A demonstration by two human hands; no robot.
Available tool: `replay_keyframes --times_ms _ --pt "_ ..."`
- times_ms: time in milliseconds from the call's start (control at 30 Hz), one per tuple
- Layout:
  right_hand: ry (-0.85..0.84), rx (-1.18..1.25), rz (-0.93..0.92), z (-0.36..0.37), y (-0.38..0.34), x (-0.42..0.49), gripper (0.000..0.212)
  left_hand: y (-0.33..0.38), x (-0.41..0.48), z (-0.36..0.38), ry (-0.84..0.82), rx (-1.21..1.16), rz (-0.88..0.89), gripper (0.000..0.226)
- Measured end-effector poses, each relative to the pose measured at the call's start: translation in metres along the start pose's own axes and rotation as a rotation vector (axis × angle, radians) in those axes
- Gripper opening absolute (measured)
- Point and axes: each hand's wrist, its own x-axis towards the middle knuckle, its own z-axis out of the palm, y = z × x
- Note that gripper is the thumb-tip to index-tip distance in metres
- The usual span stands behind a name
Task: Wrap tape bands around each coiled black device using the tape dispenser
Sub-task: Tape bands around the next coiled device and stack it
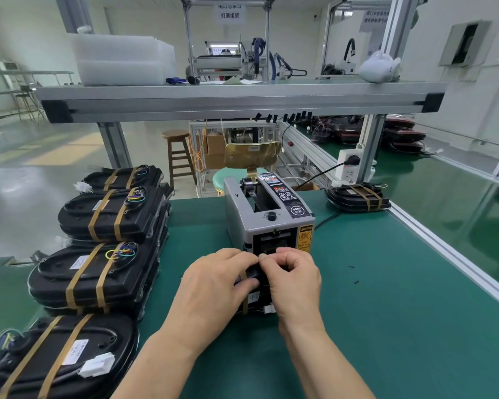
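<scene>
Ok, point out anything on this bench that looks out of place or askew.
Two small black scraps lie loose on the green mat, right of the grey tape dispenser. Short black strips hang crookedly off the aluminium shelf edge. Nothing else stands out.

The tape dispenser [268, 214] stands close in front of me. Piles of black devices [98, 272] block my left. The green table [386, 312] on my right is open.
</scene>
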Motion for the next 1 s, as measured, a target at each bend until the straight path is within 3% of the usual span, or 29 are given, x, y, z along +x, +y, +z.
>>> replay_keyframes --times_ms 433,633,833,1000 --pt "0.041 0.030 -0.008 0.000 0.010 -0.001 0.021 -0.002 0.002 0.005 0.013 0.066 0.066 0.012" --pt "0.093 0.055 0.017 -0.003 0.011 0.003 0.010 -0.003 0.001 0.004 0.026 0.064 0.078 0.014" --pt "0.011 -0.086 0.004 0.001 0.013 0.006 0.028 -0.001 -0.001 0.003 0.029 0.067 0.103 0.016" --pt "0.042 0.028 -0.003 0.000 0.017 0.012 0.011 -0.004 -0.004 0.003 0.066 0.081 0.049 0.026"
